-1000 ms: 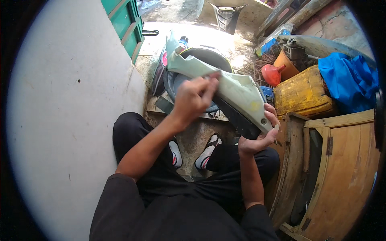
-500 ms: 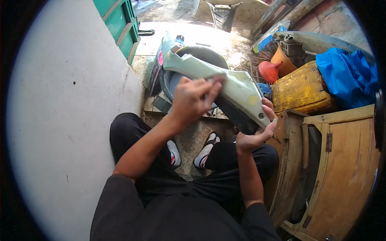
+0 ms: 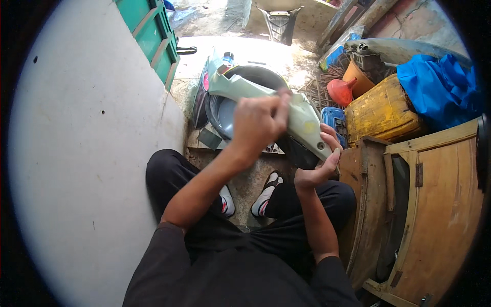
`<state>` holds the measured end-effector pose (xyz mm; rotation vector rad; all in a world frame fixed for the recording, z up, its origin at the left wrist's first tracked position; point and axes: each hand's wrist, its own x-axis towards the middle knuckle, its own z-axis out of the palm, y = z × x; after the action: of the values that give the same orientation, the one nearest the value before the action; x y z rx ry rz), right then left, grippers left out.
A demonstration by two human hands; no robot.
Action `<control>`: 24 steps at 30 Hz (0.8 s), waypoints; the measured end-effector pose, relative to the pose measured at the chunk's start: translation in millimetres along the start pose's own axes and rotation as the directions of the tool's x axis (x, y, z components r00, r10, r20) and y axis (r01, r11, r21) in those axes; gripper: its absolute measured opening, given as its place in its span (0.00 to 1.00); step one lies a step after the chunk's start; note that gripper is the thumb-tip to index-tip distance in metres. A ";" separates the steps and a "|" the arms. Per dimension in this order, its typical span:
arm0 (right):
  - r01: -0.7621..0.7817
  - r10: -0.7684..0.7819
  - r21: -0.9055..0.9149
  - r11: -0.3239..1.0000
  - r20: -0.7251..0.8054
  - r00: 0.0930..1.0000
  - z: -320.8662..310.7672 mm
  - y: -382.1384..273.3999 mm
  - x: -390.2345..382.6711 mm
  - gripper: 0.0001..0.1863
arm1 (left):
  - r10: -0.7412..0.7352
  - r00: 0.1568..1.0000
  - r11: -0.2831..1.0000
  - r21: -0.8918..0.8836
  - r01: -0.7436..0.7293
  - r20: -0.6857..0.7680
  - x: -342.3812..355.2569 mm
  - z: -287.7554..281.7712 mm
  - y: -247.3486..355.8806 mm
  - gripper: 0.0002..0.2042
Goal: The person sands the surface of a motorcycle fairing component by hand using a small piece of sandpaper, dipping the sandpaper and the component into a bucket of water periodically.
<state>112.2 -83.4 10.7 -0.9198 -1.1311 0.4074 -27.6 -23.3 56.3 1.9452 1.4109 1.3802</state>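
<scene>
A long pale green plastic body panel (image 3: 240, 88) stretches from the upper left down to the right, in front of my knees. My right hand (image 3: 319, 166) grips its lower right end from below, fingers curled around the edge. My left hand (image 3: 258, 123) is closed and pressed onto the middle of the panel's top face; whatever it may hold is hidden by the fingers. Under the panel stands a dark round basin (image 3: 255, 77) on the ground.
A pale wall (image 3: 87, 153) fills the left side, with green crates (image 3: 151, 33) behind it. At right stand a wooden cabinet (image 3: 434, 204), a yellow jerrycan (image 3: 381, 110), an orange funnel (image 3: 341, 91) and a blue tarp (image 3: 440, 87). My feet in sandals (image 3: 266, 194) rest on concrete.
My left hand has slid a little down and right along the panel's top face. My right hand keeps its hold on the lower end.
</scene>
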 end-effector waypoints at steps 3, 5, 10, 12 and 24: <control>-0.032 0.032 0.037 0.999 -0.021 0.999 0.4 -1.9 -0.4 0.23 | 0.110 0.989 0.984 -0.130 -0.123 -0.100 -8.4 12.4 16.9 0.16; -0.060 0.062 0.056 0.997 -0.040 0.997 -4.0 -0.3 2.7 0.24 | 0.013 0.997 0.993 -0.114 -0.021 -0.075 0.4 14.9 13.4 0.17; -0.055 0.054 0.045 0.997 0.011 0.998 -5.6 2.4 -0.6 0.24 | -0.017 0.994 0.996 -0.082 0.026 0.103 6.6 2.9 2.0 0.14; -0.075 0.076 0.074 0.994 -0.003 0.997 -4.7 1.6 0.7 0.24 | 0.200 0.977 0.973 -0.130 -0.190 0.069 -2.7 8.2 12.1 0.14; -0.067 0.069 0.059 0.996 -0.021 0.997 -2.3 0.9 4.7 0.24 | 0.105 0.993 0.994 -0.033 -0.103 0.055 4.7 5.6 -5.7 0.14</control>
<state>116.3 -80.6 12.4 -0.9117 -1.0640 0.4818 -25.6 -15.5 51.9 2.0475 1.2725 1.3723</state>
